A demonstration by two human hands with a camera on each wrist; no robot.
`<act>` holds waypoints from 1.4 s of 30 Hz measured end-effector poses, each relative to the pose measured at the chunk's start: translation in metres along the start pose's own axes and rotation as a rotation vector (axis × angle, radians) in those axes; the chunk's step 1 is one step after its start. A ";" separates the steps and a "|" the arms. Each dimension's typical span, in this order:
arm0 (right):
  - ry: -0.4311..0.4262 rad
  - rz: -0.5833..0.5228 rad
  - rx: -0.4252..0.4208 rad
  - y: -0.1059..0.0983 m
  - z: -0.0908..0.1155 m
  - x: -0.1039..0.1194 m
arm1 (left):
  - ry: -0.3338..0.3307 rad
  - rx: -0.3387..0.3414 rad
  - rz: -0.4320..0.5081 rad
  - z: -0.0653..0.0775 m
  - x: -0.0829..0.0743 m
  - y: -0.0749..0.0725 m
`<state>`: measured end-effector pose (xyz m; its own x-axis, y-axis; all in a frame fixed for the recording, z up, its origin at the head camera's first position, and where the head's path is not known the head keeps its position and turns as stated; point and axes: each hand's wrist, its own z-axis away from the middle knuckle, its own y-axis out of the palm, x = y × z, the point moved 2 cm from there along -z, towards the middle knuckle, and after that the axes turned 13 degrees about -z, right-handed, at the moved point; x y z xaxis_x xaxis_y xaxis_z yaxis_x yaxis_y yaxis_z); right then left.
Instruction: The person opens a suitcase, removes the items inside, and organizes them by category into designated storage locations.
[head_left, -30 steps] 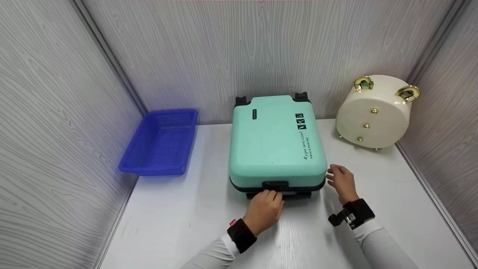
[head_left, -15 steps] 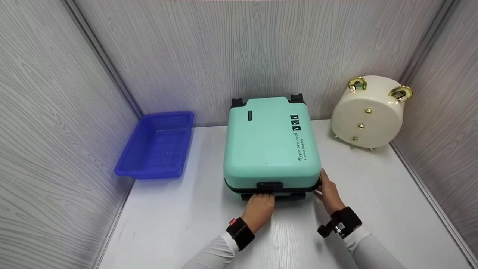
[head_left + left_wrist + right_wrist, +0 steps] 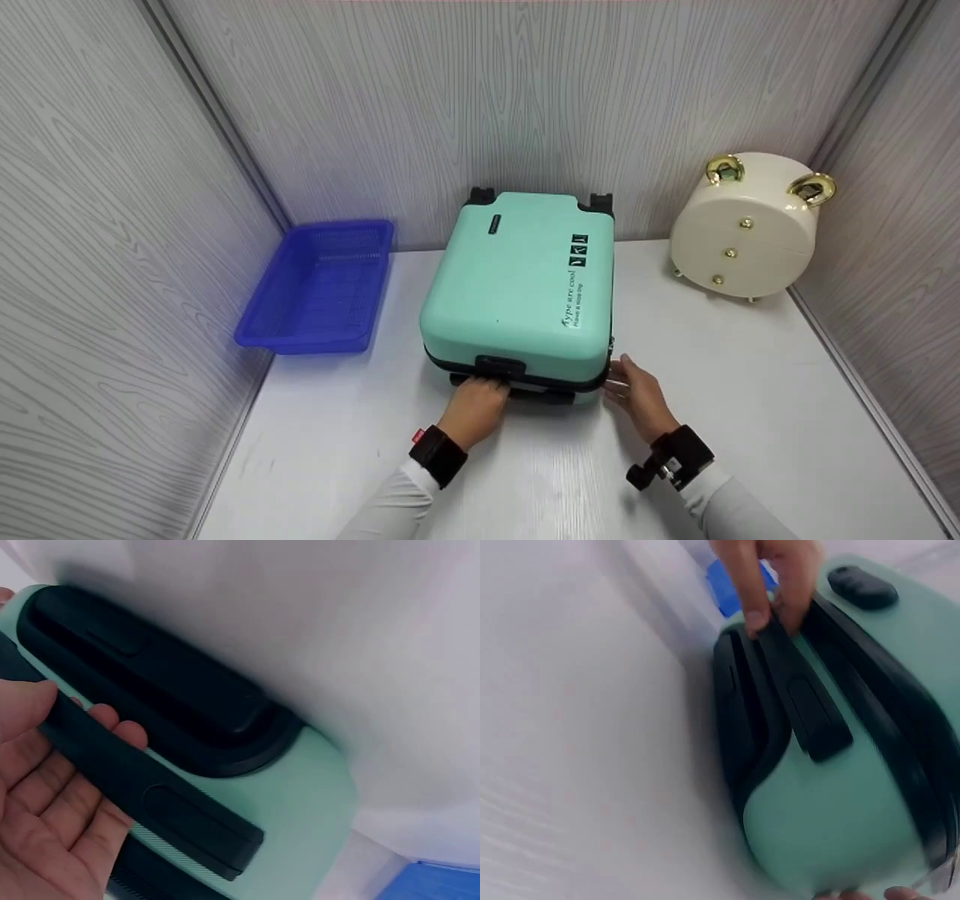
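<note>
White tabletop [image 3: 322,450]. Teal suitcase [image 3: 517,285] lies mid-frame, long axis running up-frame from the grip. Left hand [image 3: 474,411] grips its handle [image 3: 199,821], near end; right hand [image 3: 639,394], fingers loosely extended, at lower-right corner.

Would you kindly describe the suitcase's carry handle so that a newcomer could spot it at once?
On the white table, find the mint-green suitcase between the blue basket and the cream case. At its near end, the carry handle runs between a recessed black bar and the black seam. Of these, it alone is raised off the suitcase.
</note>
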<state>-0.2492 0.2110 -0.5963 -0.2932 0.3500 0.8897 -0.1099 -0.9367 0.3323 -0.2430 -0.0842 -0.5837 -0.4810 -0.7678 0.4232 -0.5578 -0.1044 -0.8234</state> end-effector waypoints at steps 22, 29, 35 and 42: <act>0.182 -0.395 -0.032 -0.011 -0.030 0.014 | -0.064 -0.021 0.124 0.007 0.000 0.012; 0.148 -0.348 -0.013 -0.013 -0.030 0.022 | -0.070 -0.038 0.121 0.007 -0.001 0.013; 0.007 -0.021 0.032 -0.014 -0.030 0.035 | -0.074 -0.048 0.132 0.007 -0.003 0.013; -0.259 0.541 0.107 -0.016 -0.032 0.047 | -0.079 -0.015 0.115 0.006 -0.003 0.013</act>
<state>-0.2911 0.2421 -0.5699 -0.0393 -0.1747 0.9838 0.0899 -0.9812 -0.1706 -0.2448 -0.0873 -0.5983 -0.4878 -0.8216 0.2950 -0.5124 -0.0041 -0.8587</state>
